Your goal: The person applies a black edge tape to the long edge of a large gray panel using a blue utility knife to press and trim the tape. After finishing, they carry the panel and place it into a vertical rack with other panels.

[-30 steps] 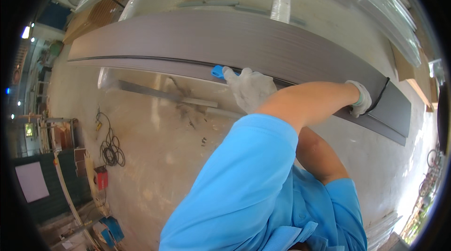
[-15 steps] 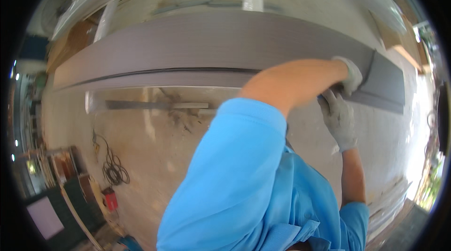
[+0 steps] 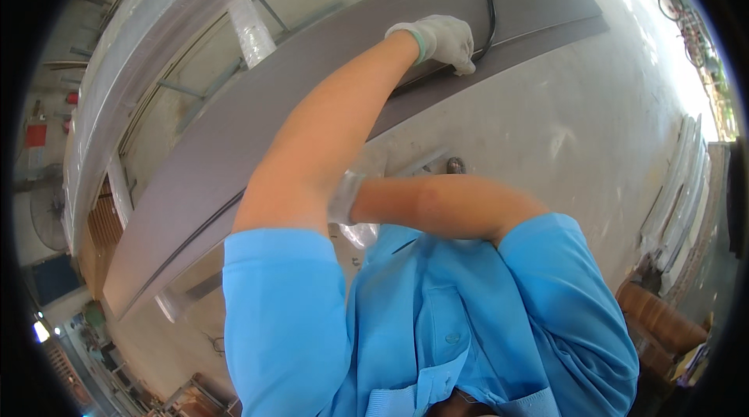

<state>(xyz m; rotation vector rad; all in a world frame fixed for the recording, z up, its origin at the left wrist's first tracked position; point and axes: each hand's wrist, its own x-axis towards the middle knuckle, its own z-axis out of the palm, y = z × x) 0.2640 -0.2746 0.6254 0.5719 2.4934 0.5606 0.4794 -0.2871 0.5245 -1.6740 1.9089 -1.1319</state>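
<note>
A long grey panel [image 3: 257, 113] lies slantwise across the view, above a concrete floor. A black rubber strip [image 3: 490, 3] loops over the panel's far end and runs along a groove in it. My left hand [image 3: 438, 39], in a white work glove, reaches far out and pinches this strip against the panel's edge. My right forearm crosses in front of my blue shirt. My right hand [image 3: 344, 200], also gloved, is mostly hidden behind my left upper arm, near a bit of clear plastic; what it holds I cannot tell.
Concrete floor [image 3: 593, 120] lies to the right of the panel. A plastic-wrapped roll [image 3: 251, 27] stands behind the panel. Long pale profiles [image 3: 686, 175] are stacked at the right rim. A fan [image 3: 47, 218] stands at the far left.
The view has swung round, so the panel now slants up to the right. My left hand stays on the strip at the panel's edge. My right hand has drawn back behind my left arm.
</note>
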